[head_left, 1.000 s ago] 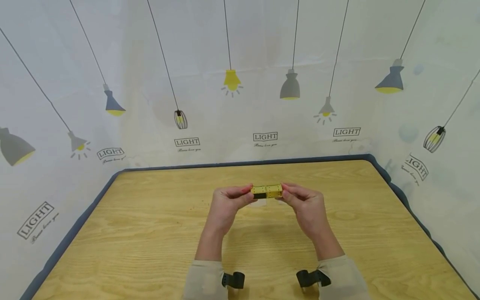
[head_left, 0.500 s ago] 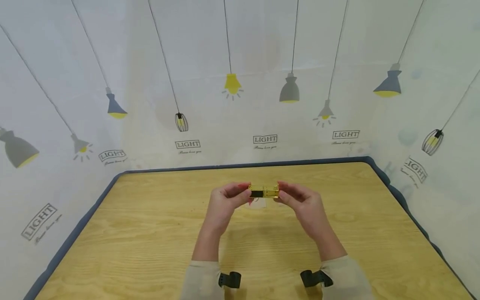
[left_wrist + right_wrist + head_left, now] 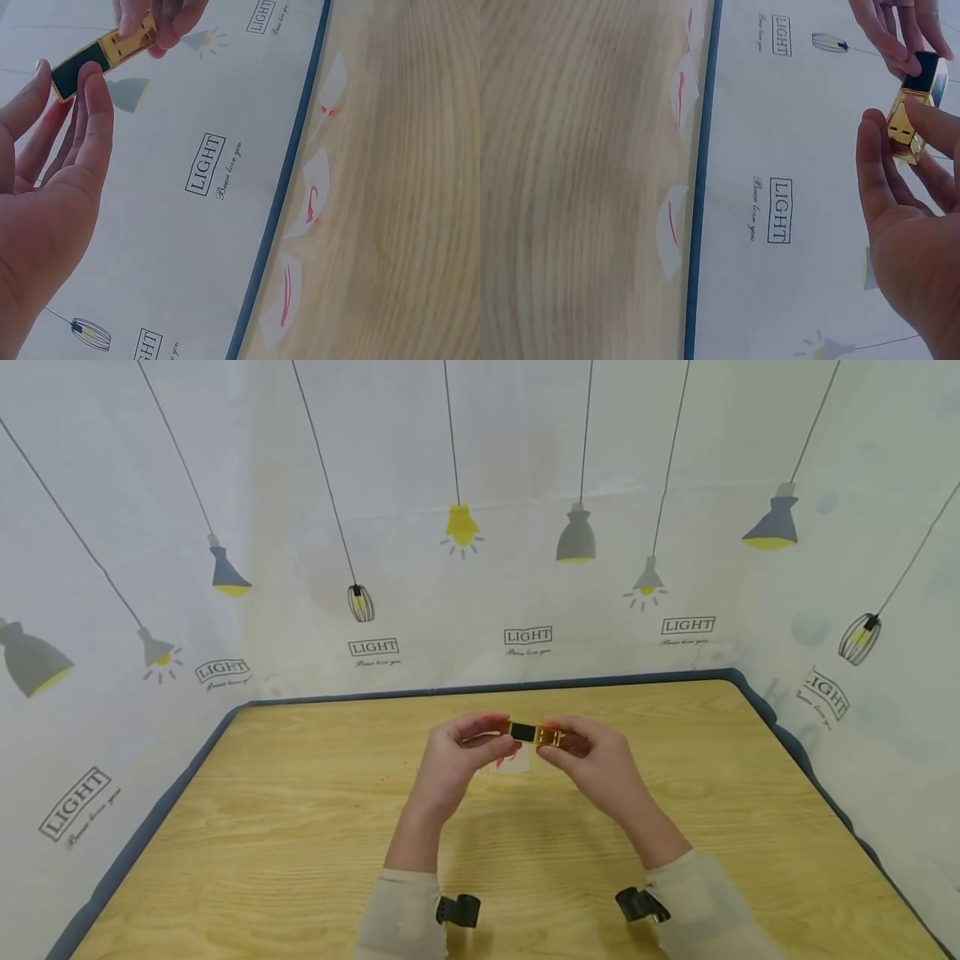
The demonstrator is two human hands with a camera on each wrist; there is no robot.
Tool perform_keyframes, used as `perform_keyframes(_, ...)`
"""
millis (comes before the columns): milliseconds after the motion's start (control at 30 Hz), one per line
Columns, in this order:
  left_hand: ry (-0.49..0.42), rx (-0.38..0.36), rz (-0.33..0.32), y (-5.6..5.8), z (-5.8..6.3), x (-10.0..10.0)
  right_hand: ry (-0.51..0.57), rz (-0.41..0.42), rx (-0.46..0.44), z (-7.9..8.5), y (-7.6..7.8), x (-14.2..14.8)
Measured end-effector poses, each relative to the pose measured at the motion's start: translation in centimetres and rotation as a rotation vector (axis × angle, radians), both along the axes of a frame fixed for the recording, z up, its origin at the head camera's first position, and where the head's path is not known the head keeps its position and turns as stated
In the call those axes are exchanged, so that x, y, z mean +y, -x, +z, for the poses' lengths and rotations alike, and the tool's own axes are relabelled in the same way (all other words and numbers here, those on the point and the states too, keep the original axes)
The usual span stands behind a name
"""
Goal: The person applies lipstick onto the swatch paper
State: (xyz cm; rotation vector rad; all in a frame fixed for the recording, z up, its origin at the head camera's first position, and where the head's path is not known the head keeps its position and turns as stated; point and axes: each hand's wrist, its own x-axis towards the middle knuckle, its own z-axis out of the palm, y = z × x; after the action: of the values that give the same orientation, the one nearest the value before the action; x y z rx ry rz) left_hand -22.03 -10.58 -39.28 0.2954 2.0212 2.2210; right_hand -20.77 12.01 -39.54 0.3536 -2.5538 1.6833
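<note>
Both hands hold a small gold oblong piece [image 3: 523,732] between them, raised above the table. One half carries a flat black panel [image 3: 80,71]; the other half is shiny gold [image 3: 902,129] with small slots in its face. My left hand [image 3: 448,768] pinches the black-panelled end between thumb and fingers. At the slotted gold end, my right hand [image 3: 603,764] grips with thumb and fingertips, covering part of it. In the head view a white paper scrap [image 3: 512,762] with a red mark lies on the table, partly behind the hands.
The wooden table [image 3: 262,827] has a dark blue edge [image 3: 420,692] along a white wall covering printed with lamps. Paper scraps [image 3: 316,191] with red strokes lie near that edge in the wrist views. A black strap [image 3: 459,910] is on each wrist.
The gold piece has turned, bringing its black panel and slotted face toward the head camera. It now slants down to the right. My right hand has shifted leftward, its fingers further over its end.
</note>
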Motion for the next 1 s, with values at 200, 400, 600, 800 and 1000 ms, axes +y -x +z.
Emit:
perform_keyframes(200, 0.032, 0.009, -0.021, 0.0, 0.1, 0.3, 0.12, 0.105, -0.142, -0.3, -0.1, 0.2)
perform_keyframes(400, 0.102, 0.024, -0.003, -0.1, 0.0, 1.1, 0.197, 0.191, -0.176, -0.5, -0.4, 0.3)
perform_keyframes(600, 0.124, 0.05, -0.031, -0.2, -0.1, 1.8, 0.13, 0.227, -0.142, -0.3, -1.0, 0.0)
perform_keyframes(800, 0.18, 0.088, -0.114, -0.4, 0.1, 2.2, 0.114, 0.254, -0.157, 0.0, -1.4, 0.2)
perform_keyframes(1000, 0.233, 0.131, -0.236, -0.3, -0.1, 2.3, 0.111, 0.275, -0.172, 0.1, -1.4, 0.3)
